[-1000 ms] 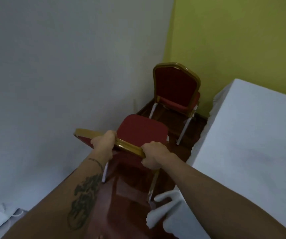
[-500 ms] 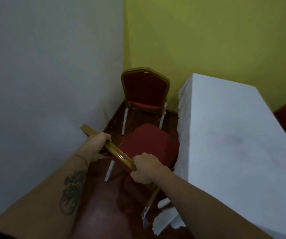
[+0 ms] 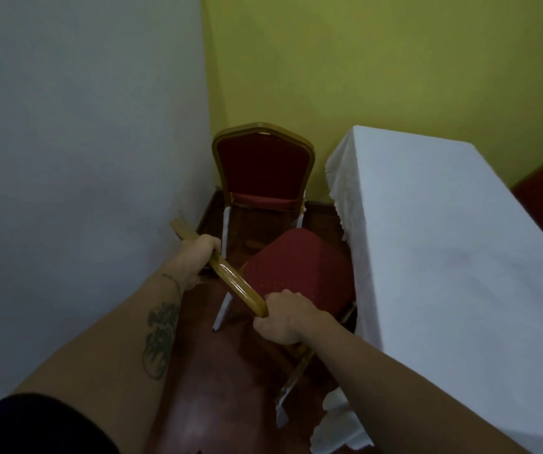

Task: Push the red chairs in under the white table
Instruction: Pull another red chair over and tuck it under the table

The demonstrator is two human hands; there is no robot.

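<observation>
1. The person's left hand (image 3: 202, 253) is wrapped around the gold-lacquered top rail (image 3: 230, 283) of a red-cushioned banquet chair (image 3: 299, 276), gripping it near its far end.
2. The right hand (image 3: 283, 317) is closed around the same rail at its near end, knuckles up.
3. The held chair stands on the dark reddish-brown polished floor (image 3: 204, 388) with its red dotted seat angled toward the long table covered in a white cloth (image 3: 443, 257). The seat's right edge is touching or just meeting the hanging cloth; how far it reaches under cannot be told.
4. One pale chair leg shows below the left of the seat, and a gold-toned leg shows below the right hand, close to the bunched hem of the cloth.
5. A second red chair with a gold-framed back (image 3: 263, 168) stands in the corner, beyond the held chair, where the grey-white wall (image 3: 83, 126) meets the yellow-green wall (image 3: 378, 60). It sits just left of the table's far end, apart from it.
6. The left forearm bears a dark tattoo (image 3: 160, 339), and a black sleeve (image 3: 34, 427) shows at the lower left.
</observation>
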